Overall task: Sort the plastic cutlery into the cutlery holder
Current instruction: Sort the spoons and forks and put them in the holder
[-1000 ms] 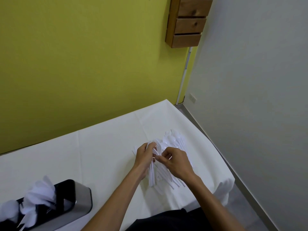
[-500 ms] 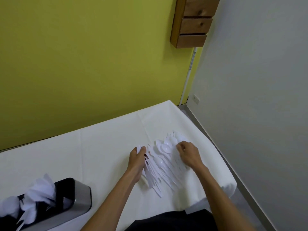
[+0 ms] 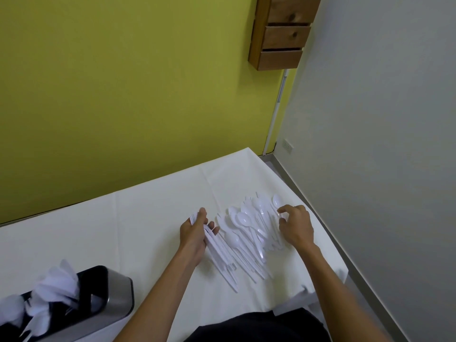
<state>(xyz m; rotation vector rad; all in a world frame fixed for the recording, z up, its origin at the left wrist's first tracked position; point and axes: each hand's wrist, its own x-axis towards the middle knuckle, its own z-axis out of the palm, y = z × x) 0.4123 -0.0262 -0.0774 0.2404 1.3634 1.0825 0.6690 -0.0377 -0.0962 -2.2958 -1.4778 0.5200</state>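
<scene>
A pile of white plastic cutlery (image 3: pixel 249 230), spoons and forks among it, lies on the white-covered table (image 3: pixel 148 218) near its right edge. My left hand (image 3: pixel 195 233) is closed around a bundle of white forks (image 3: pixel 222 255) at the pile's left side, their handles pointing toward me. My right hand (image 3: pixel 296 225) rests on the pile's right side, its curled fingertips touching a spoon there. The steel and black cutlery holder (image 3: pixel 103 294) stands at the lower left, with white cutlery sticking out of its compartments.
The table's right edge (image 3: pixel 328 243) drops to the floor beside a grey wall. A yellow wall runs behind the table. Above the far corner hangs a wooden drawer unit (image 3: pixel 281 33). A dark garment (image 3: pixel 259 324) shows at the bottom.
My hands have moved apart: the right one went from the middle of the pile to its right side, while the left one stays on the forks at the left.
</scene>
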